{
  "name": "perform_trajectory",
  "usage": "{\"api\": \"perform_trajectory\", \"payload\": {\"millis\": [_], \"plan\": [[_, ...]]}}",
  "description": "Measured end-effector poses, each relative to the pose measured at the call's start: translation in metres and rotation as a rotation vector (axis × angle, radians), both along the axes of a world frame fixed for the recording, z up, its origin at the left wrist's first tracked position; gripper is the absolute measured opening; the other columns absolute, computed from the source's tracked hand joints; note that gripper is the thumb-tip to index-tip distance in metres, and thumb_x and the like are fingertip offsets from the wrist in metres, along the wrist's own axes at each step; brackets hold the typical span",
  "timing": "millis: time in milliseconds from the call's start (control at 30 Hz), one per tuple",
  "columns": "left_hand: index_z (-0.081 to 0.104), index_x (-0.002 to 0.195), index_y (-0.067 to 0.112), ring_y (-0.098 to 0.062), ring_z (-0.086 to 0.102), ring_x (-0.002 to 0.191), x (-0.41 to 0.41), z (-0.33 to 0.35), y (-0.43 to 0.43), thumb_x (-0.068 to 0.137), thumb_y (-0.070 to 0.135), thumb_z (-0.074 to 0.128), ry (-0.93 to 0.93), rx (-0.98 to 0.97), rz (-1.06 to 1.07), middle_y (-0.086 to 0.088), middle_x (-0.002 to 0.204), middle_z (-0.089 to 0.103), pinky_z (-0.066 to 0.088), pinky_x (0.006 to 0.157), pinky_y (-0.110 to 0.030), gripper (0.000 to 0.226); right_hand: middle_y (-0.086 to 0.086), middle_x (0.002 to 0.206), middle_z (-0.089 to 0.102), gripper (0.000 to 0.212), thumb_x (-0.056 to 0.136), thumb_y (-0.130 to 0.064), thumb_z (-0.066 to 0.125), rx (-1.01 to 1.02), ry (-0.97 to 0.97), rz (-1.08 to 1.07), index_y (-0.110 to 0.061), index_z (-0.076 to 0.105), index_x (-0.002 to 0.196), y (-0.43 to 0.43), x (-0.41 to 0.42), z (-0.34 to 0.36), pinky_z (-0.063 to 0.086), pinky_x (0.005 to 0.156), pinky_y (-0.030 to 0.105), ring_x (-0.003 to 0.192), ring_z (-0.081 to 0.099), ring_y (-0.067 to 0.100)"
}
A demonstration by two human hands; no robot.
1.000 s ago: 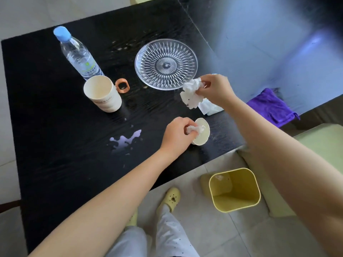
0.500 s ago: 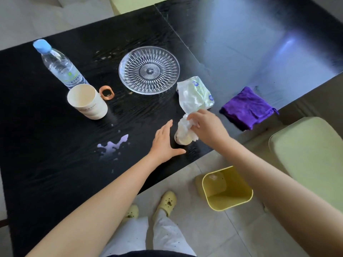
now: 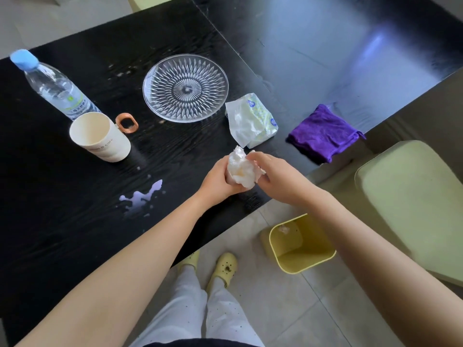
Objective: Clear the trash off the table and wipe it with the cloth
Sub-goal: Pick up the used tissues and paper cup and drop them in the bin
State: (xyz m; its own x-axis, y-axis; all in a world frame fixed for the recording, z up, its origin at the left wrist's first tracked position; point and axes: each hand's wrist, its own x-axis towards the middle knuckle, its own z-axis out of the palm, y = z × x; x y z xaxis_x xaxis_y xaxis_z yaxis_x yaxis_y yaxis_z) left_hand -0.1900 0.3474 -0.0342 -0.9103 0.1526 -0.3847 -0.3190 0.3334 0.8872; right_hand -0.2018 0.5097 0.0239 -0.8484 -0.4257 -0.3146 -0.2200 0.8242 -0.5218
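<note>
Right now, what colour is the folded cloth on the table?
Purple; the cloth shows clearly in the head view, lying near the table's edge.

Purple cloth [image 3: 323, 132], yellow bin [image 3: 302, 256], blk table [image 3: 75, 234]

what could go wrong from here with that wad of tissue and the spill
1. The crumpled tissue is bunched loosely between the left hand and right hand; a piece may drop onto the table or floor rather than into the yellow bin.
2. The spill lies beside the left forearm, which might smear it.
3. The purple cloth sits at the table's edge and could get knocked off.
</note>
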Motion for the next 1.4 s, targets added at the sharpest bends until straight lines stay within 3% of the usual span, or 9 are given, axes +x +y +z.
{"api": "perform_trajectory", "payload": {"millis": [167, 333, 467, 600, 733, 933, 1100, 1267, 1400], "plan": [[0.057, 0.105, 0.028, 0.004, 0.064, 0.084, 0.001, 0.009, -0.003, 0.067, 0.018, 0.082, 0.028, -0.027, -0.032, 0.011, 0.098, 0.067, 0.047, 0.069, -0.011, 0.046, -0.004, 0.124, 0.055, 0.047, 0.082, -0.039, 0.063, -0.101, 0.156, -0.1, -0.022, 0.052, 0.124, 0.002, 0.015, 0.01, 0.048, 0.088, 0.033, 0.105, 0.053, 0.016], [0.049, 0.118, 0.033, 0.007, 0.057, 0.092, 0.006, 0.018, -0.008, 0.067, 0.02, 0.082, 0.007, -0.026, -0.051, 0.02, 0.101, 0.061, 0.042, 0.067, -0.001, 0.062, 0.006, 0.108, 0.058, 0.03, 0.083, -0.019, 0.062, -0.085, 0.176, -0.246, -0.013, 0.061, 0.112, -0.016, 0.011, 0.004, 0.046, 0.079, 0.033, 0.085, 0.053, 0.017], [0.053, 0.118, 0.034, -0.001, 0.06, 0.1, 0.007, 0.024, -0.011, 0.064, 0.024, 0.084, 0.037, -0.016, -0.039, 0.014, 0.11, 0.064, 0.047, 0.079, -0.015, 0.063, 0.011, 0.105, 0.062, 0.026, 0.085, -0.01, 0.053, -0.025, 0.1, -0.178, -0.011, 0.064, 0.108, -0.029, 0.008, 0.006, 0.046, 0.08, 0.035, 0.097, 0.058, 0.03], [0.057, 0.117, 0.033, -0.004, 0.061, 0.103, 0.009, 0.027, -0.018, 0.068, 0.019, 0.081, 0.04, 0.005, -0.07, 0.014, 0.112, 0.065, 0.051, 0.081, -0.018, 0.056, 0.009, 0.116, 0.063, 0.039, 0.092, -0.011, 0.04, -0.06, -0.155, -0.108, -0.024, 0.061, 0.122, -0.029, 0.01, 0.018, 0.045, 0.084, 0.03, 0.097, 0.057, 0.022], [0.055, 0.117, 0.035, -0.006, 0.06, 0.1, 0.009, 0.025, -0.022, 0.072, 0.023, 0.078, -0.009, -0.005, -0.064, 0.014, 0.108, 0.064, 0.048, 0.084, -0.021, 0.052, 0.001, 0.118, 0.066, 0.035, 0.092, -0.014, 0.041, -0.1, -0.081, -0.188, -0.02, 0.064, 0.117, -0.026, 0.006, 0.025, 0.048, 0.09, 0.033, 0.106, 0.06, 0.021], [0.058, 0.114, 0.035, -0.003, 0.062, 0.097, 0.003, 0.03, -0.026, 0.074, 0.027, 0.075, -0.029, 0.021, -0.047, 0.013, 0.105, 0.067, 0.046, 0.075, -0.016, 0.044, 0.017, 0.101, 0.066, 0.034, 0.095, -0.031, 0.039, -0.082, -0.171, -0.092, -0.007, 0.062, 0.104, -0.035, 0.0, 0.017, 0.048, 0.086, 0.043, 0.091, 0.059, 0.032], [0.06, 0.115, 0.03, -0.007, 0.063, 0.098, 0.0, 0.03, -0.039, 0.073, 0.026, 0.075, -0.034, -0.004, -0.054, 0.011, 0.105, 0.067, 0.048, 0.077, -0.018, 0.044, 0.01, 0.074, 0.049, 0.037, 0.098, -0.033, 0.035, -0.009, -0.259, 0.023, -0.005, 0.059, 0.095, -0.043, -0.011, 0.017, 0.041, 0.072, 0.037, 0.07, 0.04, 0.019], [0.059, 0.107, 0.027, -0.011, 0.063, 0.091, -0.011, 0.033, -0.05, 0.078, 0.019, 0.074, -0.061, 0.034, 0.017, 0.004, 0.101, 0.068, 0.052, 0.08, -0.026, 0.034, -0.006, 0.093, 0.065, 0.023, 0.093, -0.023, 0.049, -0.229, -0.036, -0.21, -0.015, 0.066, 0.107, -0.045, -0.021, 0.026, 0.04, 0.069, 0.01, 0.076, 0.052, 0.004], [0.06, 0.105, 0.02, -0.013, 0.062, 0.09, -0.023, 0.04, -0.051, 0.079, 0.019, 0.074, -0.062, 0.107, 0.019, 0.0, 0.099, 0.068, 0.052, 0.079, -0.024, 0.029, -0.004, 0.114, 0.056, 0.047, 0.083, -0.033, 0.065, -0.153, -0.068, -0.178, -0.024, 0.052, 0.127, -0.032, -0.026, 0.024, 0.042, 0.083, 0.022, 0.093, 0.051, 0.012]]}}
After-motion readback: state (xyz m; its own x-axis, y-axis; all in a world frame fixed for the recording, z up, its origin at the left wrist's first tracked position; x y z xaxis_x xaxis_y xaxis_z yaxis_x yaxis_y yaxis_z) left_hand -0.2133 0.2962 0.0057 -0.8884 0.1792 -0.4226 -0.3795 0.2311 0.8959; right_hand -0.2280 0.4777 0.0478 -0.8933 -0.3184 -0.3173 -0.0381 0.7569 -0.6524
